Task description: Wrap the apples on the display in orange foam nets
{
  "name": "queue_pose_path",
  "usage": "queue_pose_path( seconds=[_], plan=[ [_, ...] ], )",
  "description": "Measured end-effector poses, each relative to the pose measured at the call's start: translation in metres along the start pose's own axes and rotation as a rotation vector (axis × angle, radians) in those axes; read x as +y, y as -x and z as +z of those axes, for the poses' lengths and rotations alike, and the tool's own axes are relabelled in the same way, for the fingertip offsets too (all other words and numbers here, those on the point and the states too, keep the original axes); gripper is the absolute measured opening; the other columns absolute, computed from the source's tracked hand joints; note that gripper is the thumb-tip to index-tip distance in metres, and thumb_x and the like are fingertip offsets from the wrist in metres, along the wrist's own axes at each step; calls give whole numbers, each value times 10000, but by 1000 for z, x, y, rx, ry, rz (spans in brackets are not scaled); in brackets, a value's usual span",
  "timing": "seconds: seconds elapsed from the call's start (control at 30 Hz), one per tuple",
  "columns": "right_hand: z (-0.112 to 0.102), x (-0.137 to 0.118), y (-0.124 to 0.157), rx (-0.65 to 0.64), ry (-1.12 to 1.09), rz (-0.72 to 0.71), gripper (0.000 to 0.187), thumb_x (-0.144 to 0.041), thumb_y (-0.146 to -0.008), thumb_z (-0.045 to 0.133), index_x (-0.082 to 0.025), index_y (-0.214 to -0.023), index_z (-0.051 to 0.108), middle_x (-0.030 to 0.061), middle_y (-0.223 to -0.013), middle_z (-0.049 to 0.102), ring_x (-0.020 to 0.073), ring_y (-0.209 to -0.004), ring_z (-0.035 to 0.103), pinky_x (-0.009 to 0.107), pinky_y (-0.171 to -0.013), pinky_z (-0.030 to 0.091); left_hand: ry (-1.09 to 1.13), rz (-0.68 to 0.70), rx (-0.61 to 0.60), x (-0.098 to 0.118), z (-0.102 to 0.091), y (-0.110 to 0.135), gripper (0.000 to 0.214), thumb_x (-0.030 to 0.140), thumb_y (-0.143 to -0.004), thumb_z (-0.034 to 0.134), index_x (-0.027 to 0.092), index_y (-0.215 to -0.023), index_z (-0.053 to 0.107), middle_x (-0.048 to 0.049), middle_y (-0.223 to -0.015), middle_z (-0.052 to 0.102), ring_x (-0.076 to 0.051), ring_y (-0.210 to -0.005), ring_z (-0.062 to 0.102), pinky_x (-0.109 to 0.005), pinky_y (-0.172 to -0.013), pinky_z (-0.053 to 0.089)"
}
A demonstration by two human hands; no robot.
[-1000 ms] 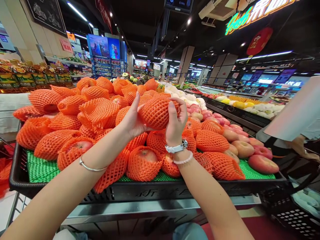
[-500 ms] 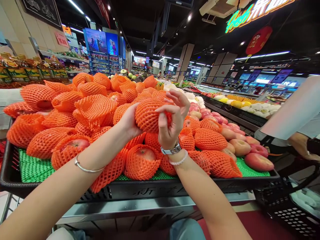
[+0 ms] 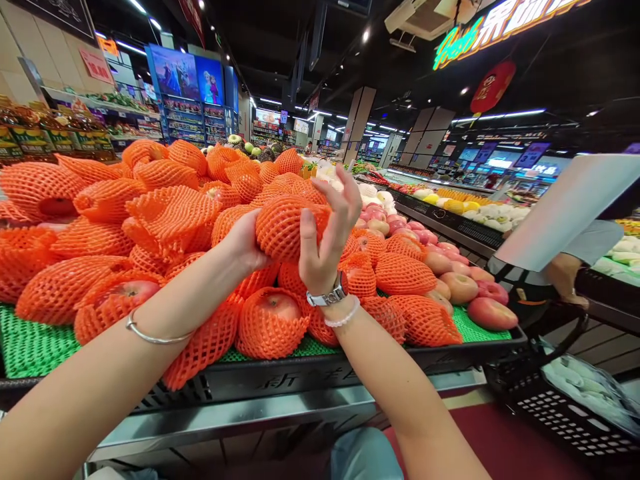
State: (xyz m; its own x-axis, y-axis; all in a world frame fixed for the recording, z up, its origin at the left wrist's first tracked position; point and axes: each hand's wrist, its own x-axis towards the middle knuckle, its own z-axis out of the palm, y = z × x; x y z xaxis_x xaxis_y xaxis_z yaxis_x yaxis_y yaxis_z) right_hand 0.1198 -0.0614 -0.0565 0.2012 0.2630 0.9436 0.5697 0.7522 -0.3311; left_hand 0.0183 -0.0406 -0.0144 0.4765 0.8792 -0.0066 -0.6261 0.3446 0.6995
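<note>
My left hand (image 3: 247,241) grips an apple in an orange foam net (image 3: 284,227), raised just above the pile; the net covers it, so its skin is hidden. My right hand (image 3: 327,233) is at the right side of this apple, fingers stretched up and apart, thumb in front of the net; whether the thumb touches it I cannot tell. Below the hands, another netted apple (image 3: 277,313) shows its top through the open net. A loosely crumpled orange foam net (image 3: 173,217) lies on the pile to the left of my left hand.
A black display tray (image 3: 300,377) lined with green mat (image 3: 35,340) holds the netted fruit. Bare apples (image 3: 493,313) lie at its right. A black shopping basket (image 3: 575,413) stands lower right, near a person's arm (image 3: 565,277) and a big pale roll (image 3: 570,207). Oil bottles (image 3: 55,133) stand back left.
The fingers of my right hand have opened out from a bent pose beside the apple. My left hand still holds it. The view has shifted a little to the right.
</note>
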Motion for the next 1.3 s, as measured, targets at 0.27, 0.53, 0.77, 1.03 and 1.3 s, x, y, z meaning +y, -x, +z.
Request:
queue_pose_path(
  seconds=[0.27, 0.53, 0.77, 1.03, 1.3],
  plan=[
    [1, 8, -8, -317, -175, 7, 426, -493, -998, 281, -360, -1307, 543, -21, -1358, 596, 197, -1348, 491, 441, -1196, 335, 14, -13, -16, 2, -9, -8, 412, 169, -914, 333, 143, -1217, 610, -93, -996, 755, -243, -888, 735, -434, -887, 589],
    [2, 22, -11, -109, -92, 155, 515, -452, -996, 160, -295, -1398, 443, 29, -1290, 612, 196, -1310, 534, 453, -1158, 382, -64, -17, -103, 1, -13, -2, 512, 497, -921, 345, 185, -1267, 558, -157, -1067, 712, -349, -1151, 639, -544, -939, 529],
    [-5, 46, -33, -341, -134, 244, 730, -729, -913, 236, -173, -1332, 459, 97, -1441, 515, 181, -1365, 469, 398, -1165, 389, -220, 45, -85, 9, -16, -4, 354, 253, -921, 435, 187, -1237, 583, -139, -1082, 711, -350, -1141, 637, -513, -907, 570],
    [-60, 6, -37, -459, 227, 41, 816, -518, -696, 794, -307, -1360, 371, 53, -1430, 505, 210, -1357, 457, 425, -1168, 393, -355, -13, -277, 24, -16, -5, 619, 608, -956, 220, 195, -1312, 512, -102, -964, 721, -417, -1212, 559, -471, -772, 603],
    [-221, 47, 6, 304, 512, 294, 763, -498, -669, 752, -198, -1277, 401, 132, -1318, 501, 269, -1232, 519, 480, -1123, 375, -411, 105, -256, 39, -25, -6, 645, 627, -949, 228, 170, -1206, 604, -133, -1154, 713, -389, -1166, 574, -487, -911, 534]
  ],
)
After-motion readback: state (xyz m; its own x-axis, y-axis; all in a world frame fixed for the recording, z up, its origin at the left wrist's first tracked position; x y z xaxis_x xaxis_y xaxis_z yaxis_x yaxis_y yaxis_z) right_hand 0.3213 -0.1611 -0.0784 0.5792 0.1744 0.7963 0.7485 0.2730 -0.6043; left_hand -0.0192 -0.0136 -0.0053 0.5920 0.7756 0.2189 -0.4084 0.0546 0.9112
